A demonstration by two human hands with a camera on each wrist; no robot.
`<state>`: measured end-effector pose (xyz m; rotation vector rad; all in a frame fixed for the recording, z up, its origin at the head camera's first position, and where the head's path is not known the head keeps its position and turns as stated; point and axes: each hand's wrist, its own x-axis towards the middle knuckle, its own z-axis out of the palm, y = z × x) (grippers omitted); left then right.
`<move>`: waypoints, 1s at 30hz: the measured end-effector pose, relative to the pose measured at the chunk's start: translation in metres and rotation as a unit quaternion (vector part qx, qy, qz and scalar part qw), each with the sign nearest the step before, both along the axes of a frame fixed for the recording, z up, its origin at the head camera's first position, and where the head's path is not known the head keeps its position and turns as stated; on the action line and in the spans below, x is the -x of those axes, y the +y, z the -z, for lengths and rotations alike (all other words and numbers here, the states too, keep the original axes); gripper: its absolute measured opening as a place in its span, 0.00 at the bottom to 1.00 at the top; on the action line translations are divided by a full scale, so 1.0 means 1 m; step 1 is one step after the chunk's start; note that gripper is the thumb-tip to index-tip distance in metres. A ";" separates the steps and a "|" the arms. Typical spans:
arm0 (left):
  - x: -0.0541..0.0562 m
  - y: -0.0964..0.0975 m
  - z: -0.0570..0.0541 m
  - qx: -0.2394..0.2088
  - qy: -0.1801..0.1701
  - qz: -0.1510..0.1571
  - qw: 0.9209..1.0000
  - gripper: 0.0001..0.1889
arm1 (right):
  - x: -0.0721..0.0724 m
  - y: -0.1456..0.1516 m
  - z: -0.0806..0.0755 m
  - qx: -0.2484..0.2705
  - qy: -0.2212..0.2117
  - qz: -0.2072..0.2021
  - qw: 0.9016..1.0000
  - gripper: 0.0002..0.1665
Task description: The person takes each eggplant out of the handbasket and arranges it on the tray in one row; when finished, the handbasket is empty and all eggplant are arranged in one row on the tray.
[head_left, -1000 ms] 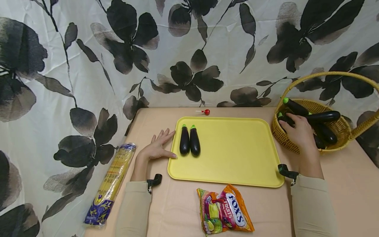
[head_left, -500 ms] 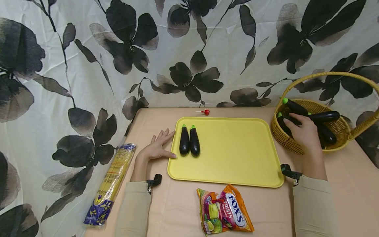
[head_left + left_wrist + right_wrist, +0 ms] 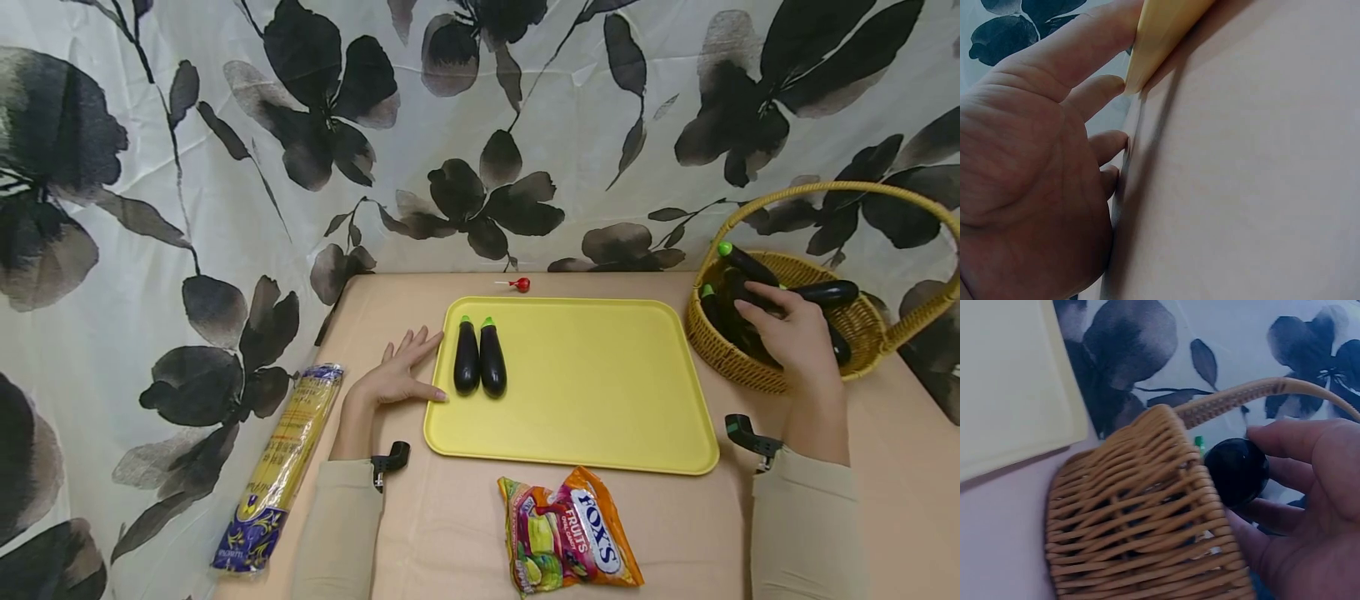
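Observation:
My left hand rests at the left edge of the yellow tray, its fingers spread and touching the rim; the left wrist view shows the fingertips against the tray's side. Two dark eggplants, a left one and a right one, lie side by side on the tray, green ends away from me. Over at the right, my right hand reaches into the wicker basket. Its thumb and fingers grip an eggplant, whose rounded end shows at the rim in the right wrist view. Several more eggplants lie inside, partly hidden.
The basket's tall handle arches above it. A spaghetti pack lies left of my left arm, and an orange candy bag in front of the tray. A small red object sits behind the tray. Floral cloth hangs at the back.
My right hand has shifted rightward inside the basket, and the eggplant in its grip has moved with it. The left hand and the tray have stayed put.

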<state>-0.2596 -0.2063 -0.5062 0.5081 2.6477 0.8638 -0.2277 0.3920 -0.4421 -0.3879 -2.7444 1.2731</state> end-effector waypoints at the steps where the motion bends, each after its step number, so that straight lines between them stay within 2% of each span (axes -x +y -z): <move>1: 0.000 0.000 0.000 0.000 0.000 0.000 1.000 0.63 | -0.001 0.001 -0.002 0.005 0.002 0.001 1.000 0.44; 14: -0.001 0.001 0.000 -0.002 0.000 -0.003 1.000 0.64 | -0.021 0.005 -0.021 0.046 0.074 -0.025 0.996 0.35; 23: -0.004 0.002 -0.001 -0.005 0.001 -0.002 1.000 0.64 | -0.043 0.011 -0.036 0.057 0.132 -0.068 0.987 0.29; 30: -0.006 0.003 -0.001 -0.005 0.002 -0.003 1.000 0.64 | -0.052 0.014 -0.040 0.036 0.119 -0.118 0.985 0.28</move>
